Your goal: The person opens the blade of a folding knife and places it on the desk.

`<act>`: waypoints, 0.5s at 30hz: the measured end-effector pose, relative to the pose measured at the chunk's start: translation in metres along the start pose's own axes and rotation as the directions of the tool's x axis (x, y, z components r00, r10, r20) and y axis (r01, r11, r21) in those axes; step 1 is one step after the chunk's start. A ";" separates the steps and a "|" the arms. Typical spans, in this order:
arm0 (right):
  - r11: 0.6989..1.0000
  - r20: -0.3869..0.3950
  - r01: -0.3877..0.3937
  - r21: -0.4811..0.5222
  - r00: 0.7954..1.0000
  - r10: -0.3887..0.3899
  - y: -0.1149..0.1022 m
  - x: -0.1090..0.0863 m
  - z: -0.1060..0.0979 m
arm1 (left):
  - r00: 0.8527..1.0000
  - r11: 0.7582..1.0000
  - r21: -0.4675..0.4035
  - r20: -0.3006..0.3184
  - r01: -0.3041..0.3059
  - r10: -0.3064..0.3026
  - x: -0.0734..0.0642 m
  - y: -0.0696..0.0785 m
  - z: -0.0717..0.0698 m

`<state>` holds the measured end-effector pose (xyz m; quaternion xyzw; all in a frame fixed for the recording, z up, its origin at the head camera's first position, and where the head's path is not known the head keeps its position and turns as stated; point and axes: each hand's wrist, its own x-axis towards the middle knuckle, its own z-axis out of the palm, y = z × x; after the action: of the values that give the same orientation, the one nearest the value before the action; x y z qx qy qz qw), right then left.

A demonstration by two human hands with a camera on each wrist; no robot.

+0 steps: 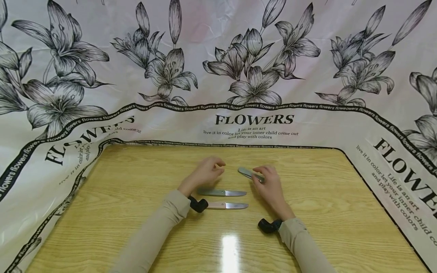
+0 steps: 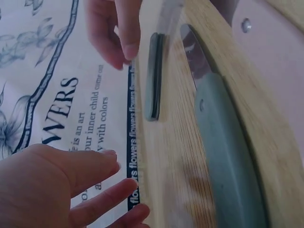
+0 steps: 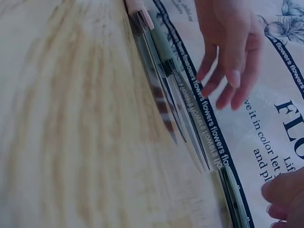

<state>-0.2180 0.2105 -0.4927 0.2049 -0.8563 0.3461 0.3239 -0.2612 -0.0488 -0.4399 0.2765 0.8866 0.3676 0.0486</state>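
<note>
A slim grey-green folded knife (image 1: pixel 244 171) lies slanted on the table near my right hand (image 1: pixel 270 185). Its fingers are loosely bent above the knife's near end; both wrist views show a gap between them. My left hand (image 1: pixel 206 171) hovers to the left with relaxed fingers, holding nothing. Below it lies a knife with a green handle (image 2: pixel 228 152), its blade (image 1: pixel 235 193) pointing right. Closer to me is a second knife with a pink handle (image 1: pixel 216 205) and its blade parallel to the first. My left hand and wrist camera partly cover both handles.
The wood-grain table (image 1: pixel 324 197) is bordered at the back and sides by a white cloth (image 1: pixel 177 127) printed with flowers and lettering. Black wrist cameras sit on both wrists. A bright light reflection (image 1: pixel 230 252) shows at the table's front.
</note>
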 end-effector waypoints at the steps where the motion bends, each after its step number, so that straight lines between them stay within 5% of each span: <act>1: 1.000 0.010 0.012 -0.012 1.000 -0.012 0.001 0.000 0.000 | 1.000 1.000 0.011 0.002 -0.006 0.006 0.004 0.003 0.002; 15: 0.994 0.120 -0.069 -0.087 0.990 0.079 0.003 -0.005 0.000 | 0.998 0.987 0.149 0.027 -0.053 0.050 0.041 0.016 0.037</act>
<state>-0.2163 0.2131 -0.4980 0.1804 -0.8953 0.3089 0.2656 -0.2778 0.0058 -0.4510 0.3066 0.9035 0.2980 0.0287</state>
